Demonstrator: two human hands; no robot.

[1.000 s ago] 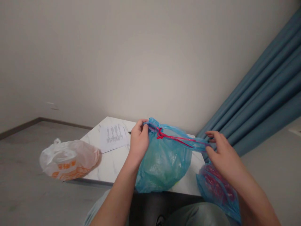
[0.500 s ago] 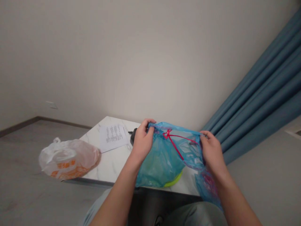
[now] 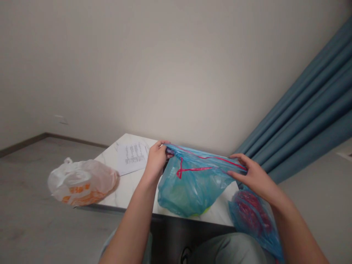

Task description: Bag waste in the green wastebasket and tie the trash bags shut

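Observation:
A translucent blue drawstring plastic bag point(image 3: 189, 194) with red ties is stretched sideways between my two hands. My left hand point(image 3: 157, 157) is closed on the left end of its bunched upper edge. At the right end, my right hand point(image 3: 251, 174) has the edge between its thumb and fingers, which are spread wide. Something yellow-green shows faintly through the bag's lower part; its kind is hidden. Below my right forearm lies a second blue bag point(image 3: 253, 216) with dark red contents that I cannot make out.
A white marbled table point(image 3: 132, 190) stands against the wall. On its left end sit a white plastic bag with orange print point(image 3: 82, 181) and a printed paper sheet point(image 3: 132, 157). A blue curtain point(image 3: 308, 102) hangs at the right. My knees are below the front edge.
The bag's top edge has been drawn into a flatter, longer band. My left hand has shifted left; my right hand has opened its fingers wider. The red ties have moved left.

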